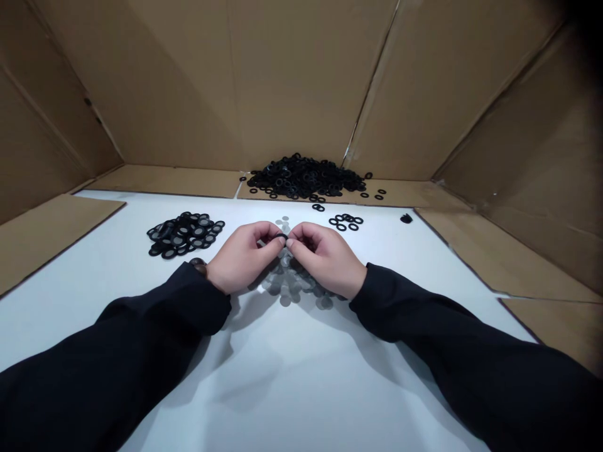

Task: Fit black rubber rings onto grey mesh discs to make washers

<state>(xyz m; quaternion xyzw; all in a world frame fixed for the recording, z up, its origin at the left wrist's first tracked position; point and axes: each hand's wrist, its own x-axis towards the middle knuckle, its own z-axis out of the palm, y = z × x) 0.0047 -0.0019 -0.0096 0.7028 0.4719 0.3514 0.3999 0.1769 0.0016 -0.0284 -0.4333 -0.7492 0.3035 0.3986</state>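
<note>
Pinching a black ring (282, 236) from both sides — thumb and forefinger nearly closed on the left hand (247, 254), and likewise on the right hand (327, 256), with tips almost meeting in the middle. Holding it over scattered grey discs (285, 298), too covered by fingertips to tell if fitted with one. Curling the other fingers inward on both hands (cannot tell whether around anything more). Wearing dark sleeves (155, 320), plus a bracelet (200, 267) at the left wrist. Reaching across a white table (282, 389), with a pile of disc-filled rings (186, 233) to the left of the left hand. Facing, beyond the right hand, some loose rings (345, 220) and — farther right — a black scrap (406, 218). Backed by a heap of rings (306, 179) on cardboard (188, 180), before a cardboard wall (301, 81).
</note>
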